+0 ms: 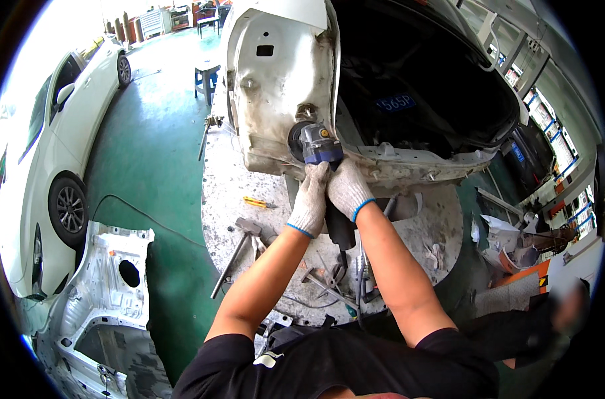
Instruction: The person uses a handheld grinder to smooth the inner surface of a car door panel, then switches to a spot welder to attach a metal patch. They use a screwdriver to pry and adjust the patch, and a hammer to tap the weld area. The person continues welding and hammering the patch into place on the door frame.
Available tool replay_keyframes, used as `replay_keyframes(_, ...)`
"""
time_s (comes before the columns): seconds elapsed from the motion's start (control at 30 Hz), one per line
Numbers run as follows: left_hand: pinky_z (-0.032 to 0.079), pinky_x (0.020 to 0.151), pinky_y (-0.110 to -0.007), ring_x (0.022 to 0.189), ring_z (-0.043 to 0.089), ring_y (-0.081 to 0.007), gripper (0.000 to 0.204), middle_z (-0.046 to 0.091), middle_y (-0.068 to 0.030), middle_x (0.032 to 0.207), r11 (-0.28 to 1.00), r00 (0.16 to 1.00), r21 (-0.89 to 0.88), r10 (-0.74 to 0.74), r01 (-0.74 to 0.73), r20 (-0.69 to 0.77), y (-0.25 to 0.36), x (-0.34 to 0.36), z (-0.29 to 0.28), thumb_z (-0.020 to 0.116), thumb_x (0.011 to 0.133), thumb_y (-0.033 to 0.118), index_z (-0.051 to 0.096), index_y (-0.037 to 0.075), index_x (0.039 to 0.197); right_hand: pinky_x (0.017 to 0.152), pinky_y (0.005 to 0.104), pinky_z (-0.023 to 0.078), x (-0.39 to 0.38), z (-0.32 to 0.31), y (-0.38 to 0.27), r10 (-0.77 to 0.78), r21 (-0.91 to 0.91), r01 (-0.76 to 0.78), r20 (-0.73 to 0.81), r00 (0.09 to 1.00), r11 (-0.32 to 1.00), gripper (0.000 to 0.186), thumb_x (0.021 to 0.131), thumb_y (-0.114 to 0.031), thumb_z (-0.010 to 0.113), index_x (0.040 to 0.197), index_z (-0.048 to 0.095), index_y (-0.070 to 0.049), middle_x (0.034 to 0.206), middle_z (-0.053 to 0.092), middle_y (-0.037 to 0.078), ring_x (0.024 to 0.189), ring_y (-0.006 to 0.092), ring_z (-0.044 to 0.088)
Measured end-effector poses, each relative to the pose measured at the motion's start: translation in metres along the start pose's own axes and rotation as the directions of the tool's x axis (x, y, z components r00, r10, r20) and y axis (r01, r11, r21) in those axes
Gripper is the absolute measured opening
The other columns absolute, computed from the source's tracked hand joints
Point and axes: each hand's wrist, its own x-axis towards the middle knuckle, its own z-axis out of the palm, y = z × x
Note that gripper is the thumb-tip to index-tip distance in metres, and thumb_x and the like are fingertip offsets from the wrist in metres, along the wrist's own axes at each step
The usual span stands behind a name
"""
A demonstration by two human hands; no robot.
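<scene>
Both hands wear white knit gloves with blue cuffs and hold an angle grinder (319, 147) against the stripped rear corner of a white car body (279, 80). The left hand (310, 199) wraps the grinder's dark body from the left side; its grip is pressed together around the tool. The right hand (347, 188) clasps the same body from the right, just beside the left hand and touching it; its grip is likewise closed around the tool. The grinder's blue-grey head sits directly above the two gloves, with its dark disc facing the lower edge of the body panel. Whether the disc touches the metal cannot be told.

The floor (163, 146) is green; beneath the car body lies a pale, dusty patch. On that patch, near the left forearm, lie a hammer (239, 249) and a yellow-handled screwdriver (256, 202), well apart from the hands. Further metal hand tools lie between the forearms. A separate white body panel (109, 279) rests near the lower left corner of the floor, beside a parked white car (56, 133).
</scene>
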Motion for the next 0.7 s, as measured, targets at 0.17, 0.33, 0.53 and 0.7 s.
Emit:
replay_keyframes(0.17,0.046,0.106,-0.036,0.119,0.060,-0.0209,0.063,0.064,-0.0098,0.130,0.999,1.000,-0.035,0.015,-0.014,0.015,-0.003,0.009,0.001,0.065,0.101,0.048,0.056,0.002,0.143,0.084,0.0465,0.058,-0.004,-0.017,-0.030,0.104,-0.042,-0.100,0.092,0.990,0.994,0.054,0.087,-0.044,0.078,0.118,0.067,0.000,0.106,0.074,0.027,0.099,0.0393,0.074)
replay_keyframes(0.33,0.047,0.104,-0.038,0.117,0.060,-0.0211,0.062,0.065,-0.0104,0.128,0.999,0.999,-0.049,-0.003,0.001,-0.037,0.004,-0.004,0.020,0.066,0.100,0.050,0.057,0.003,0.141,0.084,0.0490,0.057,-0.001,-0.020,-0.024,0.167,-0.120,-0.161,0.040,0.985,0.980,0.049,0.088,-0.041,0.078,0.113,0.071,0.001,0.105,0.074,0.028,0.098,0.0414,0.073)
replay_keyframes(0.53,0.043,0.108,-0.036,0.122,0.056,-0.0202,0.064,0.062,-0.0097,0.134,0.998,1.000,-0.065,0.002,-0.003,-0.009,0.007,-0.002,0.025,0.063,0.102,0.049,0.054,0.003,0.145,0.085,0.0478,0.056,0.009,-0.029,-0.025,0.076,-0.182,-0.060,0.082,0.994,0.981,0.055,0.088,-0.046,0.079,0.114,0.071,0.002,0.105,0.074,0.028,0.100,0.0425,0.072)
replay_keyframes(0.7,0.042,0.108,-0.034,0.121,0.056,-0.0187,0.061,0.063,-0.0088,0.132,0.996,0.996,-0.018,0.084,-0.084,-0.001,0.012,-0.002,0.029,0.061,0.103,0.048,0.055,0.003,0.143,0.083,0.0462,0.056,0.026,-0.020,0.000,0.021,-0.032,-0.015,0.182,0.983,0.999,0.053,0.088,-0.042,0.079,0.115,0.070,0.003,0.102,0.074,0.027,0.098,0.0391,0.073)
